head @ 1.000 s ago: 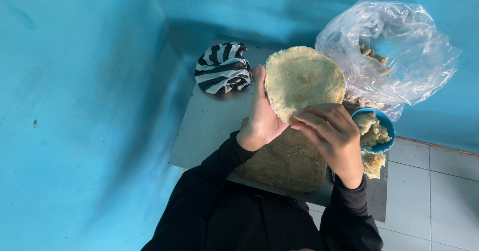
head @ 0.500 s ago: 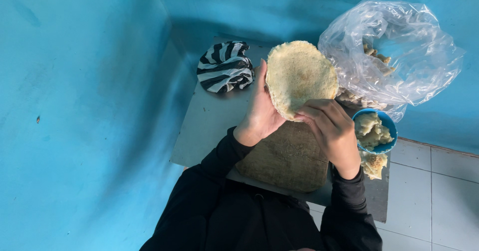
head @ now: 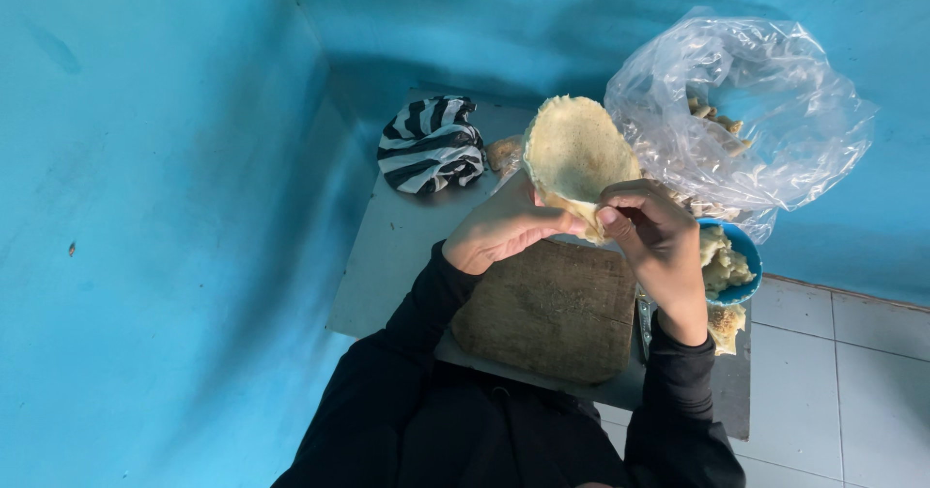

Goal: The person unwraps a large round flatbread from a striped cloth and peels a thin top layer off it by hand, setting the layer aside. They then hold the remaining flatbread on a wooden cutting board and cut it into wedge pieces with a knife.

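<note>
Since the earlier frame the flat dough round (head: 578,149) has tipped from nearly face-on to a slant, its far edge leaning toward the wall; both hands have drawn together at its near rim. It is held in the air above the grey table (head: 387,265), over the worn wooden board (head: 547,309). Left hand (head: 509,231) has its fingers closed on the lower edge of the round; right hand (head: 659,236) pinches the same edge from the other side, thumb and fingertips clamped on it. By its looks the disc is thin, light and soft, likely to sag or tear; a hold at the rim with support beneath suits it best. A clear plastic bag (head: 756,110) lies just beside it, a blue bowl (head: 744,251) of dough lumps near the right wrist, a striped cloth (head: 431,144) to the left.
</note>
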